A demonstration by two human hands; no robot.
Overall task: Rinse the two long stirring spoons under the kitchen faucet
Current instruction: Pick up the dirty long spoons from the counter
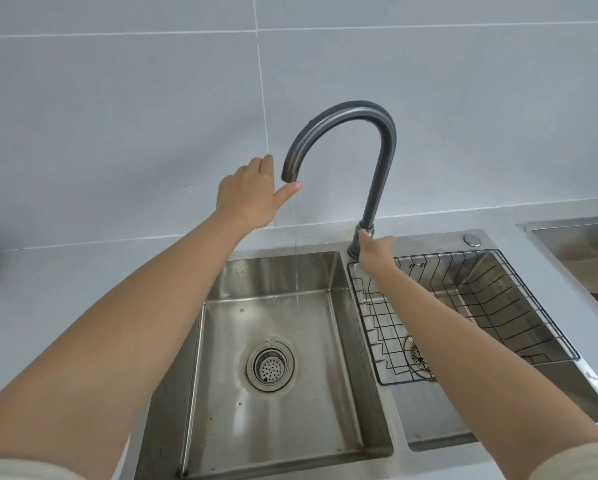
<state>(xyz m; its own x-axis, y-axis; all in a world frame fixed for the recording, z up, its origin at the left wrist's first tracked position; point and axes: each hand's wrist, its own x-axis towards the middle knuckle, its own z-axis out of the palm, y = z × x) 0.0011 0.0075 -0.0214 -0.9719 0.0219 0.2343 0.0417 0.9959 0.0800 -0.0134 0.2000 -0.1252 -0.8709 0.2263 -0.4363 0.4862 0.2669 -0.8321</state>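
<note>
Left hand point(247, 192), fingers point(265, 164) straight, touches faucet point(382, 168) spout; right hand point(373, 254) at its base, grip unclear

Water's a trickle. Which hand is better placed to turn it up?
Likely right hand: it's at the faucet base. The left hand is up by the spout, thumb under the outlet.

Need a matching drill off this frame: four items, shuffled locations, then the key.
Column 1
1 left hand
2 right hand
3 wire rack
4 water trickle

Column 2
A sits in right basin
B at faucet base
C beside spout tip
D lands in left basin

Pairs: 1-C, 2-B, 3-A, 4-D
</note>
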